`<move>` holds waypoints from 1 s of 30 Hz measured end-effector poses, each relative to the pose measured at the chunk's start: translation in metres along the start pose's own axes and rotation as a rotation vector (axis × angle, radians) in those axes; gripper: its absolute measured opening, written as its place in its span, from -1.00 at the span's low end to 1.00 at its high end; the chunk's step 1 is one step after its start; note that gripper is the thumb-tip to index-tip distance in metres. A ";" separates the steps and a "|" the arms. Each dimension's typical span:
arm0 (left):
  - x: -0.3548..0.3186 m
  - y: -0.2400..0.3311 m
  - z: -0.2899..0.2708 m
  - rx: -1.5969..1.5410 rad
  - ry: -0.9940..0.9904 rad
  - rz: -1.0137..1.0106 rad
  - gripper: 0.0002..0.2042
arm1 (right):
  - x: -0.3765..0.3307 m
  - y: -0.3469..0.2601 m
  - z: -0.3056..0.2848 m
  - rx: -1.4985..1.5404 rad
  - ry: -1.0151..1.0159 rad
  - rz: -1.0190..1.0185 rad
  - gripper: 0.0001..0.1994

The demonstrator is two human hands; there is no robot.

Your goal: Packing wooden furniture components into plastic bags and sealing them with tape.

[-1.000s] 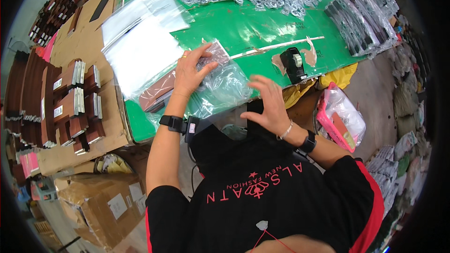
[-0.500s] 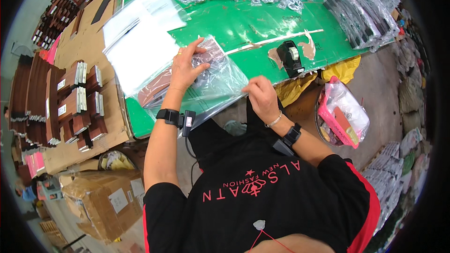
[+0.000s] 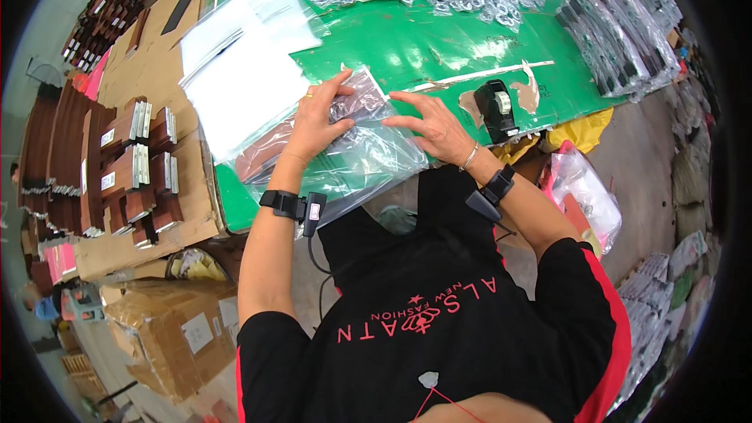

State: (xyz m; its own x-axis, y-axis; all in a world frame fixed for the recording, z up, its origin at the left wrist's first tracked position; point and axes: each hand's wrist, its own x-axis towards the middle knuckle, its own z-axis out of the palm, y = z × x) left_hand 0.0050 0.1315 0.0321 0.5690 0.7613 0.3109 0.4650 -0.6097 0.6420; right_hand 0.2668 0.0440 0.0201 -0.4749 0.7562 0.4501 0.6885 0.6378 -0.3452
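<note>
Brown, flat, elongated panel (image 3: 265,150), one; enclosed in a loose, wrinkled, clear plastic film bag (image 3: 384,158) on a green-covered desk (image 3: 376,47). Position: beneath the left hand (image 3: 319,113). Long axis: slantwise, near end to the left of that hand, far end between the fingertips of both hands. Nearer hand: the left, lying across the panel's middle; the right hand (image 3: 439,131) stands at the bag's right side, fingers pointing left toward the panel's far end.

Hands, two. Left: fingers parted and slightly bent, resting on the film, nothing visibly pinched. Right: thumb and fingers spread, nothing gripped; whether the fingertips meet the film cannot be told.

Containers. The clear bag: slack film extends toward the right hand and below both hands; a greyish item near the left thumb, too blurred to identify. Clear and pink plastic bag (image 3: 583,188), below right of the right hand: holds a brown piece and pale film. Brown cardboard box (image 3: 172,337), far below left of the left hand: contents not visible.

Adjacent. White, flat, rectangular sheets (image 3: 251,86), stacked left of the left hand. Black tape dispenser (image 3: 495,110), just right of the right hand.
</note>
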 end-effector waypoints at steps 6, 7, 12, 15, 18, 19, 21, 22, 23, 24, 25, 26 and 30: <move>0.001 0.003 -0.001 0.002 -0.014 -0.002 -0.38 | 0.016 -0.001 0.007 0.122 0.060 -0.135 -0.68; 0.001 0.007 0.001 0.034 0.022 0.003 -0.55 | 0.018 0.000 0.008 0.124 0.074 -0.140 -0.84; 0.000 0.005 0.000 0.076 0.036 0.093 -0.75 | 0.047 0.009 0.007 0.216 0.072 -0.068 -0.89; -0.002 -0.004 0.004 0.101 0.021 0.188 -0.76 | 0.066 0.009 0.009 0.328 0.133 -0.031 -0.88; -0.002 0.001 0.004 0.068 0.062 0.194 -0.72 | 0.076 0.015 0.023 0.424 0.178 0.025 -0.86; -0.003 -0.002 0.006 0.066 0.061 0.191 -0.72 | 0.079 0.018 0.029 0.439 0.190 0.056 -0.84; -0.005 -0.008 0.009 0.113 0.071 0.197 -0.71 | 0.079 0.018 0.041 0.520 0.198 0.108 -0.85; -0.007 -0.011 0.011 0.110 0.070 0.192 -0.71 | 0.079 0.017 0.045 0.602 0.207 0.158 -0.85; -0.009 -0.015 0.014 0.102 0.085 0.182 -0.72 | 0.080 0.018 0.047 0.604 0.203 0.161 -0.85; -0.011 -0.017 0.016 0.094 0.101 0.173 -0.73 | 0.081 0.019 0.048 0.537 0.218 0.136 -0.84; -0.013 -0.018 0.018 0.093 0.099 0.171 -0.73 | 0.081 0.019 0.050 0.469 0.236 0.110 -0.84; -0.014 -0.018 0.019 0.093 0.116 0.159 -0.73 | 0.082 0.020 0.052 0.471 0.235 0.111 -0.84; -0.014 -0.008 0.003 -0.029 0.033 0.067 -0.75 | 0.081 0.018 0.055 0.456 0.290 0.104 -0.84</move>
State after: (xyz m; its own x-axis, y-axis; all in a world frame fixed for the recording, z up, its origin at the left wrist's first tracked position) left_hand -0.0048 0.1249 0.0210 0.5755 0.7261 0.3763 0.4068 -0.6533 0.6385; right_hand 0.2105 0.1246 0.0052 -0.2022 0.7884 0.5809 0.3854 0.6094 -0.6929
